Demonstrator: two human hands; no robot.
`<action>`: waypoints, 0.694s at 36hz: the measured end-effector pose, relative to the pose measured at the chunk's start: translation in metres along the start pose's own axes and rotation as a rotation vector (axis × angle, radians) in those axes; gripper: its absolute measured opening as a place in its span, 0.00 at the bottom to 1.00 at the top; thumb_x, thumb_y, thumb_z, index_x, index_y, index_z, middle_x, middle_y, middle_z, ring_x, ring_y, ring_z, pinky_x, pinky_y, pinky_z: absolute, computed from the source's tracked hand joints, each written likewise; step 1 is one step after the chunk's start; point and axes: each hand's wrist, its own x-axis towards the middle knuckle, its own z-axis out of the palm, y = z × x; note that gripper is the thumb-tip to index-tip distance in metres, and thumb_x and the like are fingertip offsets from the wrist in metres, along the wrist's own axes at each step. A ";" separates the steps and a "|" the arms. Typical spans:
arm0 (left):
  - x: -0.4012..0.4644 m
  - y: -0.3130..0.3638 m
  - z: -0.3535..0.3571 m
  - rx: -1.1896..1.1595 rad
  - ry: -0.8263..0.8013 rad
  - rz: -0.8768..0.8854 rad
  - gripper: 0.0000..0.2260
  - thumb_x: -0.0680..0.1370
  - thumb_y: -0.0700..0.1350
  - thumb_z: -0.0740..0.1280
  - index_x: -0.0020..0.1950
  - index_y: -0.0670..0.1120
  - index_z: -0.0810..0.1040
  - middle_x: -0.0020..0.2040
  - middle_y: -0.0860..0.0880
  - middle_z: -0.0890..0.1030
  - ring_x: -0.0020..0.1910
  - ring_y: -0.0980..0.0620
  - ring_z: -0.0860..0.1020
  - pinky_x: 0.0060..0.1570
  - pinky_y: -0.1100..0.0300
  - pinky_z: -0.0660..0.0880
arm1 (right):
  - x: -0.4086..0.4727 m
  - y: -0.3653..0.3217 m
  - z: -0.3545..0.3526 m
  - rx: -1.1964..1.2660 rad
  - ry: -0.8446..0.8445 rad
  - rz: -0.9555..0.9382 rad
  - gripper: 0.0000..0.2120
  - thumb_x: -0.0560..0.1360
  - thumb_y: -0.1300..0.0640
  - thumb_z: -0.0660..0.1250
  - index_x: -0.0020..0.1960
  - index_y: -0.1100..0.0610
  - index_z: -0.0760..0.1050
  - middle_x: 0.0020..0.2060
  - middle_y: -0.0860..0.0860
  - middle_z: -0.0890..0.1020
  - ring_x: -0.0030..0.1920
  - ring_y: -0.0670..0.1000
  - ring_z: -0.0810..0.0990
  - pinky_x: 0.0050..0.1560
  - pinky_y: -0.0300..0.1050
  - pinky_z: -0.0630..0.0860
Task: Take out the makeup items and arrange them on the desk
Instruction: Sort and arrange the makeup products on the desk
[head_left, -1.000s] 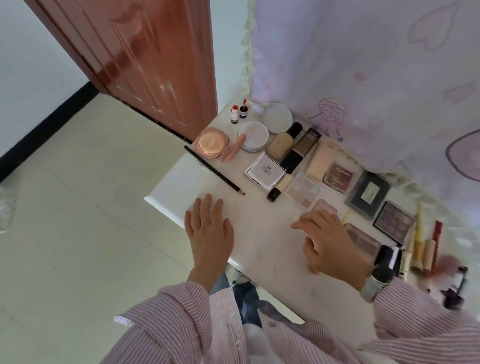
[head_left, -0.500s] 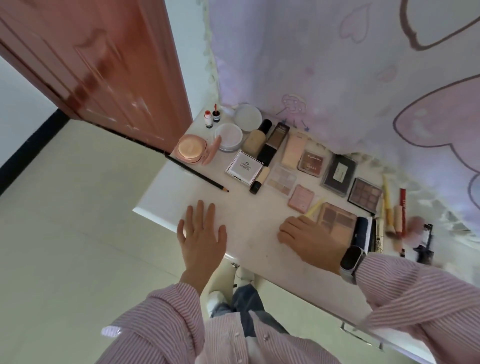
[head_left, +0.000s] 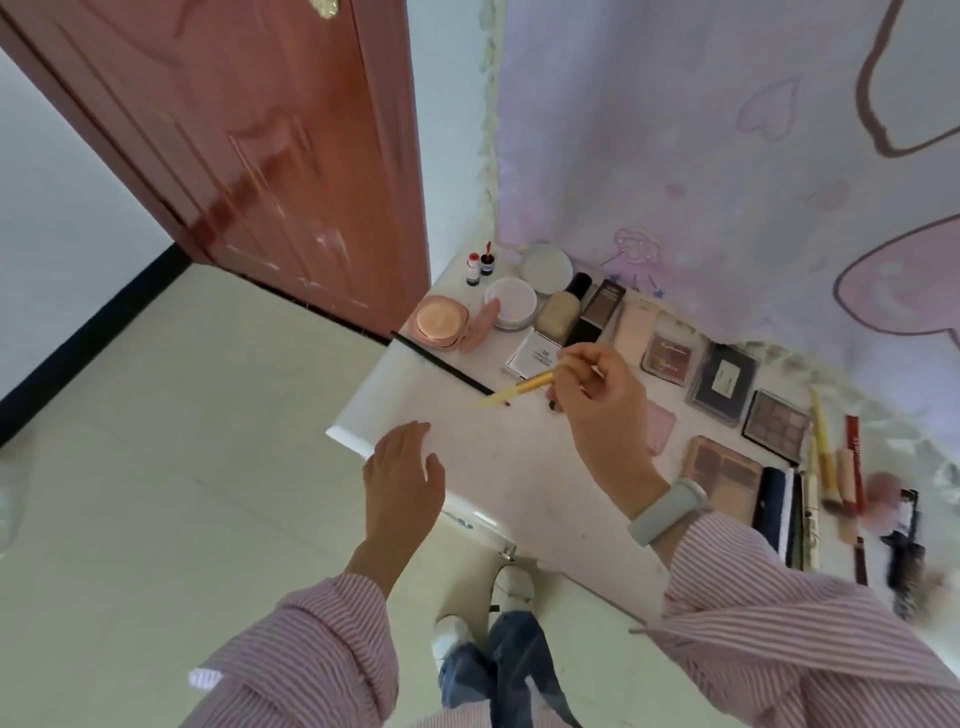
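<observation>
My right hand (head_left: 597, 395) pinched a slim yellow pencil-like stick (head_left: 519, 388), my left hand (head_left: 402, 470) lay open, relaxed; next I should place it beside the thin black pencil (head_left: 441, 364).

A reddish-brown wooden door (head_left: 270, 171) stands open at the left, glossy in daylight. Pale floor tiles (head_left: 156, 467) run to a black skirting board (head_left: 88, 332). A lilac cartoon-print curtain (head_left: 727, 156) hangs behind the white counter (head_left: 395, 384).
</observation>
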 end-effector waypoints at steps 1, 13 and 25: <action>0.000 -0.004 -0.001 0.013 0.036 -0.028 0.18 0.77 0.39 0.62 0.67 0.43 0.70 0.67 0.45 0.71 0.68 0.46 0.66 0.65 0.49 0.62 | -0.002 0.007 0.004 0.033 -0.020 0.068 0.10 0.75 0.68 0.62 0.44 0.53 0.72 0.38 0.50 0.78 0.35 0.45 0.79 0.41 0.36 0.77; 0.025 -0.029 0.003 0.335 -0.052 0.069 0.28 0.79 0.51 0.58 0.76 0.45 0.53 0.77 0.45 0.53 0.76 0.46 0.49 0.72 0.47 0.43 | -0.012 0.105 0.054 -0.791 -0.106 -0.394 0.07 0.66 0.68 0.72 0.38 0.59 0.75 0.33 0.52 0.78 0.34 0.55 0.75 0.33 0.46 0.75; 0.043 -0.007 0.022 0.398 -0.129 0.119 0.30 0.75 0.55 0.39 0.76 0.49 0.54 0.77 0.48 0.55 0.75 0.41 0.50 0.69 0.37 0.42 | 0.013 0.098 0.042 -0.930 -0.101 -0.506 0.13 0.71 0.52 0.60 0.48 0.58 0.77 0.43 0.54 0.79 0.42 0.55 0.78 0.40 0.47 0.75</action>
